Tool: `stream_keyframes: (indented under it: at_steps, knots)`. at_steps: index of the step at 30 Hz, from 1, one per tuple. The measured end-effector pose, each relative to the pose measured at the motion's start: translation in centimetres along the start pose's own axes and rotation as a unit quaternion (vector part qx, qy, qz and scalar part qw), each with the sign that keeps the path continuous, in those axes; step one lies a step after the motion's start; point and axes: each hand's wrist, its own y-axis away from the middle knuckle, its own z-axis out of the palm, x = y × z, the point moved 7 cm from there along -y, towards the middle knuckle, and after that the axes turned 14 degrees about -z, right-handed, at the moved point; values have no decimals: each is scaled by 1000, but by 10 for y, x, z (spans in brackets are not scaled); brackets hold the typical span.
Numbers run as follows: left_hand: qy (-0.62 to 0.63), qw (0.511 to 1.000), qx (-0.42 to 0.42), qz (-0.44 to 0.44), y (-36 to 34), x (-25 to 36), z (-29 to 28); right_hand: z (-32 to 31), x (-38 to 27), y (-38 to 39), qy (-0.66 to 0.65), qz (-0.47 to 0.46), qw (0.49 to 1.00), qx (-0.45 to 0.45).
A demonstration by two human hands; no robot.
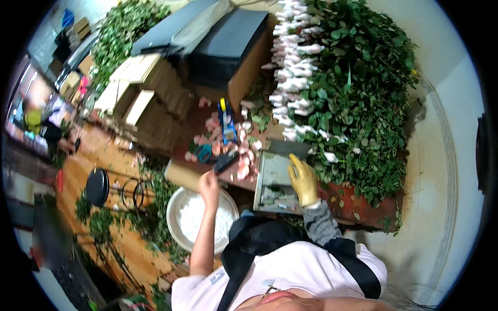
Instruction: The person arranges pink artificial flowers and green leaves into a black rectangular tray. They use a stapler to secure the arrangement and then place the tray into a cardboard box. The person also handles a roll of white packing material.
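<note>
Pale pink shirt [290, 259] and black apron straps [358, 267] sit closest to the camera, with both forearms reaching up from there. Left hand [209, 187] is bare and looks like it's pinching the end of a flat brown card [182, 176], which is pretty blurred, just above a white tub [173, 225] full of small white pieces [205, 220]. Right hand [304, 184] wears a yellow glove, fingers stretched out and a bit apart, over the right side of a shallow metal tray [277, 171] with scraps at its near end. Can't tell if the glove actually touches the tray.

Tray's on a reddish-brown counter [358, 205]. Left of it you've got loose pink petals [244, 170], teal-handled scissors [203, 153], a black tool [225, 161] and a blue tape dispenser [228, 129]. Beyond the tray, a big leafy pile of stems [358, 93] has its white-wrapped flower heads [293, 72] pointing left. Stacked cardboard [161, 116] fills the far left of the counter.
</note>
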Motion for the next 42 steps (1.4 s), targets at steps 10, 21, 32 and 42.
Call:
stream_keyframes:
  at_steps: [10,21,32,42]
  knots:
    - [-196,871,311,-325,-114,-246,-62,-13,-9,-18,38,1,999,33]
    - [135,966,95,-201,-68,-203,-100,-2,-7,-17,8,13,1000,20]
    - [17,919,385,-83,149,127,-322,36,-93,-54,-437,-142,873,-165]
    - [-364,855,353,107,240,198,-71,52,-274,-31,-613,-161,674,-381]
